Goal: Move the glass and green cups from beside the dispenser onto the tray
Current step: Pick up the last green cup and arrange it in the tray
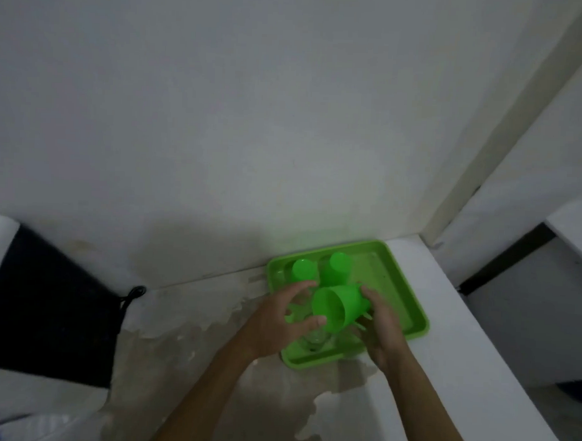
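A green tray (409, 290) lies on the white counter against the wall. Two green cups (302, 269) (339, 266) stand upside down at its far edge. Above the tray's middle, both hands hold a third green cup (337, 306) tilted on its side, its mouth facing me. My left hand (279, 322) grips the cup's rim side with thumb and fingers. My right hand (383, 326) holds its base side. A clear glass (315, 341) stands on the tray's near part, partly hidden under my left hand.
A dark dispenser body (42, 310) with a black cable (132, 297) stands at the left. The counter surface (212, 366) is stained and peeling between it and the tray. The counter's right edge (497, 326) drops off beside the tray.
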`<state>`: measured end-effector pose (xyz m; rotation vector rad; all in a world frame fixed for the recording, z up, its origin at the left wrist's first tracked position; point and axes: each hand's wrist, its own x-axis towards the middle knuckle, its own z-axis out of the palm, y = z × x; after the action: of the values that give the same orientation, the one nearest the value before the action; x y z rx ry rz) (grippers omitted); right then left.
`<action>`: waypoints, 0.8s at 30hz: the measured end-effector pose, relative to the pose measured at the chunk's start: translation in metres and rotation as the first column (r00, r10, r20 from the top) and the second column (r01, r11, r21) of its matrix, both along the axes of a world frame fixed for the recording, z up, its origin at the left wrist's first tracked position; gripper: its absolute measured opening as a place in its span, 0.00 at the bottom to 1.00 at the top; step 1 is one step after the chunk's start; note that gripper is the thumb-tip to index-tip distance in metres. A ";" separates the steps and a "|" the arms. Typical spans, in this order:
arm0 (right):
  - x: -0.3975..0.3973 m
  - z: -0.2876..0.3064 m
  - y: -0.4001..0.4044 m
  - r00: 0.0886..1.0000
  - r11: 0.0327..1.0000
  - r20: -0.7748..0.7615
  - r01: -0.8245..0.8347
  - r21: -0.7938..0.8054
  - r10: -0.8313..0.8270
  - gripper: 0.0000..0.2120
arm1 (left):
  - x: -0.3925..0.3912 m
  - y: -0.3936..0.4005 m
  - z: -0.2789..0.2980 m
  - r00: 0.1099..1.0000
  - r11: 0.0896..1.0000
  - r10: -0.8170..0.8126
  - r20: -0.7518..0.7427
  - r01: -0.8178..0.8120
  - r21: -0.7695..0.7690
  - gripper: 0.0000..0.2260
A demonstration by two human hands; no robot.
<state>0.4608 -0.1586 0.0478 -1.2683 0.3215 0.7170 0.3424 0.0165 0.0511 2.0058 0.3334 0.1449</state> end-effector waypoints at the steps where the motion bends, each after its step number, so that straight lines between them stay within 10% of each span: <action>1: 0.009 0.003 -0.002 0.998 0.999 0.051 0.024 -0.043 -0.022 0.15 | 0.006 0.001 -0.003 1.000 1.000 0.004 -0.006 -0.004 0.000 0.24; 10: 0.077 0.000 0.001 0.745 0.770 0.639 0.288 -0.569 0.193 0.19 | 0.051 0.019 -0.031 0.999 0.971 0.050 0.019 -0.053 0.234 0.18; 17: 0.113 -0.029 0.024 0.668 0.566 0.605 0.321 -0.759 0.433 0.15 | 0.064 0.028 -0.049 0.937 0.956 -0.007 -0.348 0.108 0.272 0.30; 24: 0.131 -0.060 0.034 0.648 0.576 0.592 0.277 -0.769 0.479 0.11 | 0.070 0.025 -0.052 0.908 0.947 -0.001 -0.419 0.136 0.292 0.34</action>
<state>0.5918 -0.1242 -0.0119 -2.4117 -0.2013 -0.0071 0.4122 0.0417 -0.0009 2.3605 0.5345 -0.2999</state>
